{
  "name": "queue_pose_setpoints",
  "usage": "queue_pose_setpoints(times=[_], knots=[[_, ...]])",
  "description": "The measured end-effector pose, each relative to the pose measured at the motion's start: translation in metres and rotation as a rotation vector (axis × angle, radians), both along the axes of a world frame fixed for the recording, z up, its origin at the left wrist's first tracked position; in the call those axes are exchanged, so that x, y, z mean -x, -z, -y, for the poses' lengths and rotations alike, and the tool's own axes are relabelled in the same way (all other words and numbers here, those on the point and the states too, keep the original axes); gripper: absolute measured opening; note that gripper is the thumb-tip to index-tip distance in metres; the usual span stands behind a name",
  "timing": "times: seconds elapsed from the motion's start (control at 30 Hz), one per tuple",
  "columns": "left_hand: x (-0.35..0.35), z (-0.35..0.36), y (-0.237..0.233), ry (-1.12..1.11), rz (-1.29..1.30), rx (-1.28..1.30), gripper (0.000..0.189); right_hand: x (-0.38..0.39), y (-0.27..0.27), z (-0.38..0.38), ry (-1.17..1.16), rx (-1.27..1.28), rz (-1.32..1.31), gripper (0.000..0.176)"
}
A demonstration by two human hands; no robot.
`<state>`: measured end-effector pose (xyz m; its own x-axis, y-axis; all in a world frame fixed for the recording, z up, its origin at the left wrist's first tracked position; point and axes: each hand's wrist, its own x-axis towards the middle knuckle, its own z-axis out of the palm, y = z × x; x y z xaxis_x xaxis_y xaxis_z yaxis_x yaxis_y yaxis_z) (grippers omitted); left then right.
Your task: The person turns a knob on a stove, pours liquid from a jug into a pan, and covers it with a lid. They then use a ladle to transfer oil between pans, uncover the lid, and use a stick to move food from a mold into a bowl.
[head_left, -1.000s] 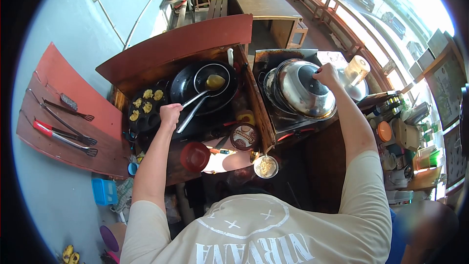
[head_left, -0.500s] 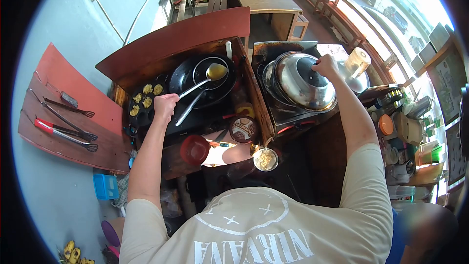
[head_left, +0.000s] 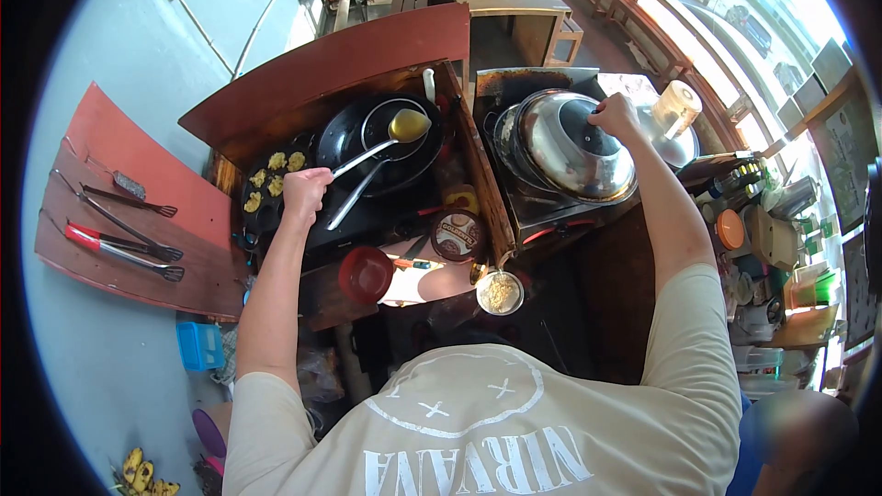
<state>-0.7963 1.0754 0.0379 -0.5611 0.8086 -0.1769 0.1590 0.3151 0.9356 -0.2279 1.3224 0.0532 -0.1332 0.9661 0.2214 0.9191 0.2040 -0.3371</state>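
Note:
My left hand [head_left: 306, 193] is closed round the handle of a ladle [head_left: 409, 126], whose bowl carries yellow liquid. The ladle hangs over a dark wok [head_left: 338, 142] on the left stove. Inside the wok rests a round long-handled utensil [head_left: 356, 195], its handle pointing toward me. Left of the wok, a dark moulded pan [head_left: 266, 213] holds several yellowish fritters [head_left: 277, 186]. On the right stove, my right hand [head_left: 616, 117] grips the dark knob of a domed metal lid [head_left: 570, 161]. The lid covers a pan there; what lies beneath is hidden.
Nearer me are a red bowl [head_left: 365, 276], a round brown-labelled tub [head_left: 457, 235] and a small metal bowl of pale crumbs [head_left: 500, 293]. A wooden divider [head_left: 487, 188] separates the stoves. Tongs [head_left: 124, 251] hang on the left panel. Another person [head_left: 795, 441] is at lower right.
The view has shifted slightly. My left hand has moved a little with the ladle, still over the wok. My right hand stays on the lid's knob.

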Motion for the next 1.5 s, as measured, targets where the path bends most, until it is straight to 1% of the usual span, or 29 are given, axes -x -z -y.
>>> queue_pose_setpoints(times=[0.07, 0.13, 0.2, 0.3, 0.33, 0.43, 0.47, 0.53, 0.63, 0.67, 0.73, 0.77, 0.8, 0.83, 0.87, 0.93, 1.0, 1.03, 1.13, 1.17, 1.2, 1.27, 1.3, 1.33, 1.4, 1.47, 1.5], knots=[[-0.002, 0.0, -0.007, 0.015, -0.005, 0.004, 0.018, 0.0, -0.002, 0.0, 0.001, -0.005, 0.003, 0.035], [-0.004, -0.002, -0.017, 0.036, -0.014, -0.002, 0.018, 0.001, -0.008, 0.001, -0.01, 0.059, -0.006, 0.035], [-0.008, -0.003, -0.029, 0.073, -0.016, -0.006, 0.019, 0.0, -0.006, -0.001, -0.021, 0.05, -0.014, 0.034], [-0.022, -0.008, -0.049, 0.096, -0.071, 0.005, 0.019, -0.001, -0.006, -0.005, 0.003, 0.087, -0.119, 0.032], [-0.025, -0.011, -0.053, 0.111, -0.08, 0.009, 0.019, -0.002, -0.005, -0.008, 0.04, 0.126, -0.12, 0.032], [-0.044, -0.018, -0.065, 0.16, -0.065, -0.016, 0.018, -0.006, 0.001, -0.016, -0.01, 0.073, -0.063, 0.034], [-0.052, -0.023, -0.065, 0.152, -0.063, -0.01, 0.018, -0.006, -0.003, -0.016, 0.003, 0.09, -0.071, 0.034], [-0.067, -0.032, -0.064, 0.215, -0.074, -0.044, 0.019, -0.006, -0.007, -0.017, 0.011, 0.11, -0.075, 0.034], [-0.1, -0.045, -0.056, 0.236, -0.133, -0.063, 0.015, -0.01, -0.01, -0.021, 0.039, 0.125, -0.114, 0.033], [-0.113, -0.048, -0.054, 0.268, -0.138, -0.032, 0.017, -0.011, -0.01, -0.023, 0.036, 0.125, -0.111, 0.033], [-0.135, -0.059, -0.044, 0.32, -0.259, -0.018, 0.015, -0.014, -0.01, -0.026, 0.038, 0.147, -0.147, 0.032], [-0.141, -0.067, -0.024, 0.357, -0.367, -0.119, 0.015, -0.015, -0.011, -0.027, 0.039, 0.147, -0.144, 0.032], [-0.152, -0.071, -0.017, 0.394, -0.474, -0.221, 0.016, -0.016, -0.012, -0.027, 0.044, 0.158, -0.154, 0.031], [-0.162, -0.074, -0.009, 0.399, -0.597, -0.174, 0.019, -0.017, -0.013, -0.028, 0.05, 0.168, -0.165, 0.03], [-0.176, -0.072, -0.007, 0.382, -0.632, -0.238, 0.019, -0.018, -0.013, -0.028, 0.05, 0.168, -0.162, 0.03], [-0.194, -0.067, 0.002, 0.424, -0.75, -0.349, 0.02, -0.02, -0.011, -0.031, 0.047, 0.121, -0.14, 0.028], [-0.204, -0.058, 0.003, 0.494, -0.852, -0.357, 0.019, -0.021, -0.009, -0.036, 0.049, 0.144, -0.137, 0.03], [-0.205, -0.051, 0.003, 0.491, -0.971, -0.342, 0.016, -0.021, -0.009, -0.038, 0.055, 0.17, -0.137, 0.033], [-0.19, -0.042, 0.008, 0.427, -1.001, -0.332, 0.018, -0.019, -0.009, -0.041, 0.038, 0.172, -0.103, 0.033], [-0.181, -0.037, 0.006, 0.386, -0.946, -0.41, 0.016, -0.019, -0.005, -0.047, 0.036, 0.169, -0.098, 0.033], [-0.171, -0.03, -0.001, 0.371, -0.946, -0.403, 0.016, -0.016, -0.005, -0.046, 0.021, 0.17, -0.094, 0.033], [-0.148, -0.013, -0.017, 0.308, -0.779, -0.365, 0.019, -0.008, -0.003, -0.046, -0.001, 0.155, -0.06, 0.033], [-0.135, -0.005, -0.019, 0.235, -0.743, -0.406, 0.022, -0.008, 0.006, -0.055, -0.001, 0.156, -0.066, 0.033], [-0.119, 0.002, -0.02, 0.214, -0.723, -0.332, 0.026, -0.006, 0.015, -0.064, -0.017, 0.156, -0.065, 0.033], [-0.094, 0.016, -0.019, 0.084, -0.643, -0.4, 0.02, 0.003, 0.023, -0.065, -0.025, 0.14, -0.064, 0.033], [-0.065, 0.024, -0.009, 0.009, -0.613, -0.336, 0.025, 0.019, 0.023, -0.058, -0.023, 0.182, -0.06, 0.033], [-0.052, 0.025, -0.005, -0.017, -0.621, -0.284, 0.025, 0.027, 0.023, -0.054, -0.035, 0.189, -0.025, 0.032]])
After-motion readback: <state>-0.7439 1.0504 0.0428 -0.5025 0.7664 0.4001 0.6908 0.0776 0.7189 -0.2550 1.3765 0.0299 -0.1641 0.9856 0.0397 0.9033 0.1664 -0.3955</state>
